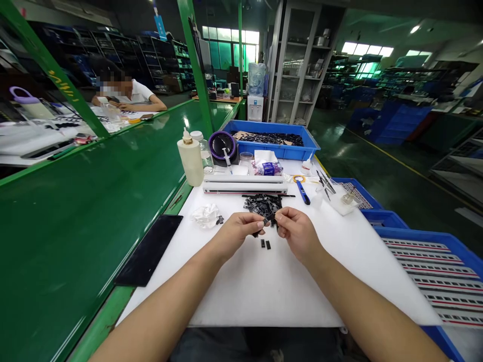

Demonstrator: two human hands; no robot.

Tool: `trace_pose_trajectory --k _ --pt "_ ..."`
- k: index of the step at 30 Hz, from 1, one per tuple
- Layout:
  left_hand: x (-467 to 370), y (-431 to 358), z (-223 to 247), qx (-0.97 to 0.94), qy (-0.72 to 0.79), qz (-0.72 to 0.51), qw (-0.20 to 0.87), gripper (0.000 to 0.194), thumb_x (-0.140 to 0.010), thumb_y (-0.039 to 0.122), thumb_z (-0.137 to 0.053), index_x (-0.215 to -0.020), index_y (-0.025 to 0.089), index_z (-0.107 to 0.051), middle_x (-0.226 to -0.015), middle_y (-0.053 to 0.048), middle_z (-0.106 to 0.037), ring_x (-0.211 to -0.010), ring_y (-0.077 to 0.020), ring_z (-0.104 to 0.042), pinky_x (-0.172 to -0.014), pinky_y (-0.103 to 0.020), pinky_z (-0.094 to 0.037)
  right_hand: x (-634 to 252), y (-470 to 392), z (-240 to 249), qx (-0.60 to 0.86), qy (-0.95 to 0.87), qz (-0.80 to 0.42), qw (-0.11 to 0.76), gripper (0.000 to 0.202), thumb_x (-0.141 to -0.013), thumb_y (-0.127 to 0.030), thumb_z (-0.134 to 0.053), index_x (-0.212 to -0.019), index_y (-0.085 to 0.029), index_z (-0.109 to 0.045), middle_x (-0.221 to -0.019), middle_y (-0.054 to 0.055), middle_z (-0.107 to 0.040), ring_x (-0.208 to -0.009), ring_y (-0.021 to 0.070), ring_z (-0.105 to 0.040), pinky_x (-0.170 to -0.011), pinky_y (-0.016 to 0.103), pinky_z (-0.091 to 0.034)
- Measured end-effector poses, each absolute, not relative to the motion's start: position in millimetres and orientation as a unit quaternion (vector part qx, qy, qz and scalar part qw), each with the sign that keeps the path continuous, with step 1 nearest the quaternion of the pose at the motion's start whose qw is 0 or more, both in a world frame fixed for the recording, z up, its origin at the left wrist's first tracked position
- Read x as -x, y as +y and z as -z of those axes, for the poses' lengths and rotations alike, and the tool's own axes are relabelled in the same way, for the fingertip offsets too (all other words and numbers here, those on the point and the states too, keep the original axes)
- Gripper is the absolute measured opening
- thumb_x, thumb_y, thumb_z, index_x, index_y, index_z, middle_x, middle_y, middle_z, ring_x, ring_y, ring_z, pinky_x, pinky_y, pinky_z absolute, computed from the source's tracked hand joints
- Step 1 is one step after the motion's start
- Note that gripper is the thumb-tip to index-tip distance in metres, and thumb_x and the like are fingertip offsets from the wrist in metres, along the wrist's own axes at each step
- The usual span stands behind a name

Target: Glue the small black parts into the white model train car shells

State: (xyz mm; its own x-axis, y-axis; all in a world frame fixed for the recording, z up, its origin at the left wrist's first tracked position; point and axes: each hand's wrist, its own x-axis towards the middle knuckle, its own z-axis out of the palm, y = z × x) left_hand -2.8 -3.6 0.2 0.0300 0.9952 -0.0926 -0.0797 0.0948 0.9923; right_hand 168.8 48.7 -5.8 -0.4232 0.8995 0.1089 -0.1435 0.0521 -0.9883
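Over the white work board (275, 296), my left hand (238, 230) pinches a small black plastic part (266, 221) between thumb and fingers. Close on its right, my right hand (299, 232) is closed too, its fingertips at the other end of the black part. Just beyond the fingers lies a pile of small black plastic parts (260, 203), partly covered by my hands. Nearer to me, two small black pieces (265, 244) rest on the board. Left of my left hand is crumpled white paper (206, 216) with a few dark bits beside it.
White strips (245, 186), a blue cutter (303, 192) and tweezers (326, 182) lie behind the pile. A cream bottle (190, 161) stands back left, a blue bin (312, 147) at the back. Blue trays of striped strips (433, 266) are on the right. Another person (139, 95) sits across the green belt (124, 166).
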Motion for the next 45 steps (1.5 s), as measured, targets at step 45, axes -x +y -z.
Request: trace_pose_trajectory --k 45 --pt "4.7 -7.2 -2.1 -0.524 0.578 -0.457 0.428 0.024 -0.079 0.041 -0.069 -0.084 0.018 -0.073 -0.078 -0.002 -0.067 -0.076 -0.0169 -0.056 -0.072 -0.030 -0.043 -179.9 49.7 1.8 0.303 -0.746 -0.410 0.427 0.015 -0.081 -0.025 -0.070 -0.094 -0.018 -0.074 -0.080 0.005 -0.069 -0.070 0.0161 -0.065 -0.064 0.030 -0.055"
